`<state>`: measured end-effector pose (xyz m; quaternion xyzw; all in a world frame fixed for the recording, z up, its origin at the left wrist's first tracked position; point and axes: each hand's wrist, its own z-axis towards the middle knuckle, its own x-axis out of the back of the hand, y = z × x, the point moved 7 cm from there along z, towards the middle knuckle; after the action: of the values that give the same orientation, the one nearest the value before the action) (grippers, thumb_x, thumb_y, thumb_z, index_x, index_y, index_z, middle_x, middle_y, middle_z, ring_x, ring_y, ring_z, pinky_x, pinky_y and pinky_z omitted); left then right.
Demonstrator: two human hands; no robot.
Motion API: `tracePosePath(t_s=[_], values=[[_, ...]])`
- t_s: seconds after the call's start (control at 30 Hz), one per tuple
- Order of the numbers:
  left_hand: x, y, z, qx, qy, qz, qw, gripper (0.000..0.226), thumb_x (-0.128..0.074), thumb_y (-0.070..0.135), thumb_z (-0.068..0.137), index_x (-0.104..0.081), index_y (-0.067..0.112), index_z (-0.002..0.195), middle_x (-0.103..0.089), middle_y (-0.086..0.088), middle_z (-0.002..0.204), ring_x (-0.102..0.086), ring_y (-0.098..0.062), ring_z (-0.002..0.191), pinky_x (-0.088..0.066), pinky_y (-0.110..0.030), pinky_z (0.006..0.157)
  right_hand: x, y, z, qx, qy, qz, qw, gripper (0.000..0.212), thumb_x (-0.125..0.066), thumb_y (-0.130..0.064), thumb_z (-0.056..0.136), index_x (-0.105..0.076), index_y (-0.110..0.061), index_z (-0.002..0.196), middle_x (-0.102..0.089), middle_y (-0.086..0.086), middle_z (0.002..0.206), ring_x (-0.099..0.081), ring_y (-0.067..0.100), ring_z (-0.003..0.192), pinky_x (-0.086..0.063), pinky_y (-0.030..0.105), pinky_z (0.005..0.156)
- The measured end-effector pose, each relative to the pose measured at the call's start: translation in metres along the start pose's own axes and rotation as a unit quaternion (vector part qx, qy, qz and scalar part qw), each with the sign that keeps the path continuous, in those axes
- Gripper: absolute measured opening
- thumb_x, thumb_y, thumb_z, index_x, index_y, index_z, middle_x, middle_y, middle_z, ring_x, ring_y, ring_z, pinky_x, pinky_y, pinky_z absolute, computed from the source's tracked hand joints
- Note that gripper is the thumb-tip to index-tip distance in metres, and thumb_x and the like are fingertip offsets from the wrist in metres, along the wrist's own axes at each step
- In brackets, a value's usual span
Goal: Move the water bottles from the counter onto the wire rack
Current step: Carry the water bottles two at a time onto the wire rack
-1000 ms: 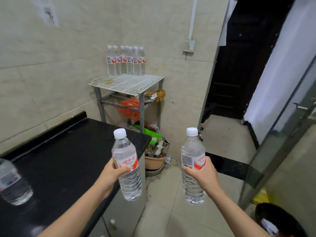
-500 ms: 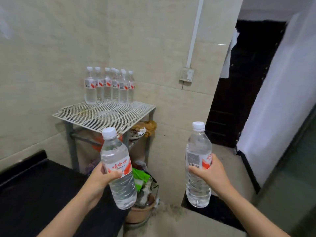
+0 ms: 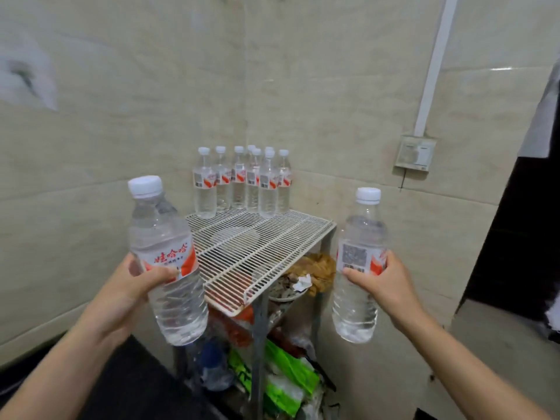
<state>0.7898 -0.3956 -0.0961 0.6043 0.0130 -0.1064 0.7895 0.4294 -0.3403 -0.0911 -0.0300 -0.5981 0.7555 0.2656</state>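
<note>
While the left bottle (image 3: pixel 165 256) is gripped by the left hand (image 3: pixel 133 286) and the right bottle (image 3: pixel 359 268) by the right hand (image 3: pixel 385 283) before the wire rack (image 3: pixel 257 247), the seemingly eight standing bottles (image 3: pixel 242 183) could be nudged over.

both bottles (image 3: pixel 165 262) carried closer to wire rack (image 3: pixel 257 253).

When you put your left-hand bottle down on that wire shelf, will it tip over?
It might wobble: the bottle is tall and slim, the wire rack all thin bars. Looking nearly full, it's probably heavy enough to settle, like the upright bottles behind.
</note>
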Motion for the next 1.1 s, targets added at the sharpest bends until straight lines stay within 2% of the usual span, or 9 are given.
tracePosePath(t_s=[0.13,0.23,0.43,0.53,0.63,0.73,0.83,1.0,1.1], values=[[0.003,-0.003,0.039,-0.047,0.102,0.015,0.994,0.027,-0.053,-0.011,0.074,-0.059,0.012,0.088,-0.073,-0.001,0.069,-0.067,-0.004,0.056,-0.055,-0.016,0.054,-0.055,-0.004,0.106,0.046,-0.053,0.025,0.997,0.065,-0.082,-0.035,0.053,-0.054,-0.017,0.108,-0.066,0.000,0.104,-0.065,0.017,0.093,-0.054,0.039,0.085],[0.000,-0.004,0.070,-0.076,0.164,0.020,0.983,0.042,-0.040,-0.013,0.082,-0.067,0.015,0.068,-0.070,0.007,0.055,-0.065,-0.002,0.051,-0.053,-0.013,0.050,-0.100,-0.011,0.178,0.081,-0.073,0.020,0.994,0.069,-0.081,-0.035,0.060,-0.047,-0.014,0.115,-0.060,0.003,0.112,-0.058,0.021,0.100,-0.050,0.038,0.088],[0.002,-0.008,0.123,-0.118,0.254,0.025,0.960,0.017,-0.064,0.005,0.067,-0.063,0.010,0.083,-0.072,0.005,0.064,-0.065,-0.004,0.059,-0.054,-0.021,0.063,-0.197,-0.004,0.284,0.096,-0.187,0.054,0.976,0.078,-0.079,-0.033,0.065,-0.037,-0.014,0.128,-0.055,0.004,0.123,-0.056,0.025,0.112,-0.047,0.040,0.095],[0.001,-0.012,0.136,-0.121,0.287,0.056,0.949,0.070,-0.083,0.027,0.043,-0.056,0.004,0.104,-0.073,0.000,0.081,-0.066,-0.014,0.076,-0.056,-0.024,0.070,-0.239,0.003,0.316,0.073,-0.188,0.078,0.976,0.084,-0.080,-0.034,0.065,-0.034,-0.012,0.132,-0.051,0.009,0.129,-0.051,0.030,0.118,-0.043,0.047,0.100],[0.000,-0.015,0.133,-0.126,0.352,0.057,0.926,0.025,-0.061,0.005,0.072,-0.058,0.016,0.095,-0.074,0.006,0.075,-0.066,-0.011,0.076,-0.055,-0.015,0.063,-0.279,0.009,0.335,0.064,-0.186,0.071,0.978,0.081,-0.081,-0.034,0.063,-0.036,-0.013,0.127,-0.051,0.012,0.128,-0.046,0.033,0.121,-0.039,0.055,0.102],[0.005,-0.018,0.123,-0.122,0.395,0.076,0.907,0.022,-0.060,0.006,0.074,-0.058,0.020,0.091,-0.073,0.007,0.072,-0.067,-0.008,0.071,-0.055,-0.015,0.060,-0.316,0.013,0.351,0.052,-0.182,0.060,0.980,0.077,-0.080,-0.032,0.064,-0.037,-0.011,0.125,-0.050,0.013,0.128,-0.046,0.035,0.121,-0.039,0.056,0.100],[0.009,-0.017,0.111,-0.101,0.423,0.097,0.895,0.067,-0.083,0.035,0.036,-0.058,0.019,0.095,-0.074,0.004,0.078,-0.069,-0.013,0.079,-0.055,-0.022,0.065,-0.337,0.011,0.362,0.027,-0.153,0.058,0.986,0.077,-0.078,-0.026,0.068,-0.033,-0.009,0.129,-0.047,0.019,0.133,-0.043,0.040,0.123,-0.033,0.056,0.105],[0.020,-0.018,0.104,-0.070,0.444,0.109,0.887,0.071,-0.072,0.028,0.048,-0.055,0.010,0.115,-0.068,-0.011,0.100,-0.064,-0.025,0.095,-0.046,-0.030,0.076,-0.345,0.018,0.373,0.002,-0.116,0.021,0.993,0.077,-0.077,-0.023,0.071,-0.033,-0.002,0.131,-0.042,0.023,0.138,-0.035,0.042,0.129,-0.029,0.055,0.105],[0.020,-0.020,0.116,-0.054,0.437,0.112,0.891,0.066,-0.072,0.028,0.047,-0.056,0.011,0.109,-0.069,-0.010,0.097,-0.066,-0.022,0.090,-0.047,-0.031,0.074,-0.344,0.022,0.380,0.001,-0.114,-0.003,0.993,0.079,-0.078,-0.029,0.070,-0.035,0.002,0.128,-0.043,0.025,0.136,-0.038,0.041,0.127,-0.034,0.052,0.103]])
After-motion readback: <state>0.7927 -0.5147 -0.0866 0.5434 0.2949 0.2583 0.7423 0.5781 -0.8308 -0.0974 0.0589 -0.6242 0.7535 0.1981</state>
